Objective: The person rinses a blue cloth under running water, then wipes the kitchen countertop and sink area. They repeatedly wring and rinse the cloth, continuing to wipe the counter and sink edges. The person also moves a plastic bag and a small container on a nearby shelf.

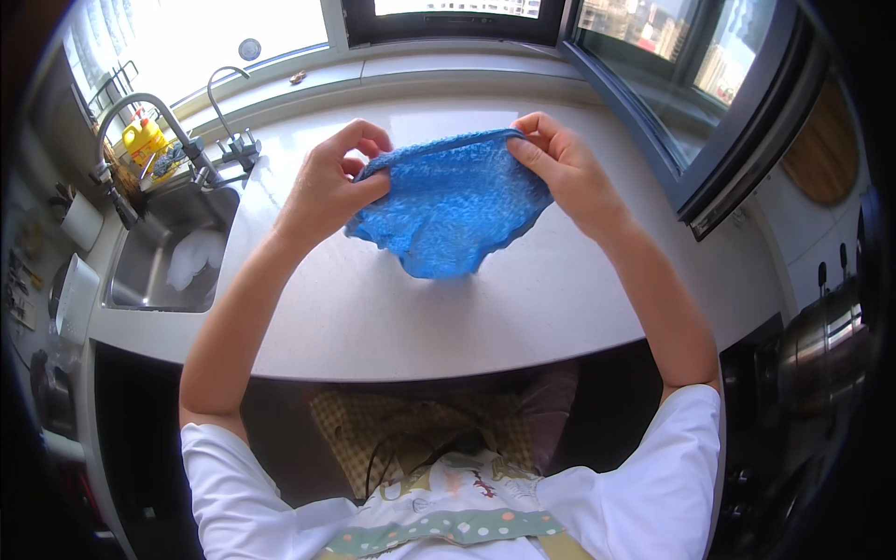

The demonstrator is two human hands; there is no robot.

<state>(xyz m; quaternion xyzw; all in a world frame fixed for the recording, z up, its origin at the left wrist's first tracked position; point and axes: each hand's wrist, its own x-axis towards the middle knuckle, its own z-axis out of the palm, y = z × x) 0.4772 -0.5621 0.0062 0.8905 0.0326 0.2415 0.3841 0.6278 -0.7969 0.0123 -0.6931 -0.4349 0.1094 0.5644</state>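
Observation:
A blue cloth (448, 203) with a fuzzy, towel-like surface hangs stretched between my two hands above the white countertop (420, 336). My left hand (339, 175) pinches its upper left corner between thumb and fingers. At the upper right corner, my right hand (560, 157) grips the folded top edge with thumb and fingertips. The cloth's lower part droops and is slightly blurred. Whether its lowest edge touches the countertop, I cannot tell.
On the left are a steel sink (168, 259) with something white inside, a curved faucet (150, 105), a yellow bottle (143, 140) and a white basket (77, 301). An open window sash (672, 105) juts in at the right, above a metal pot (826, 343).

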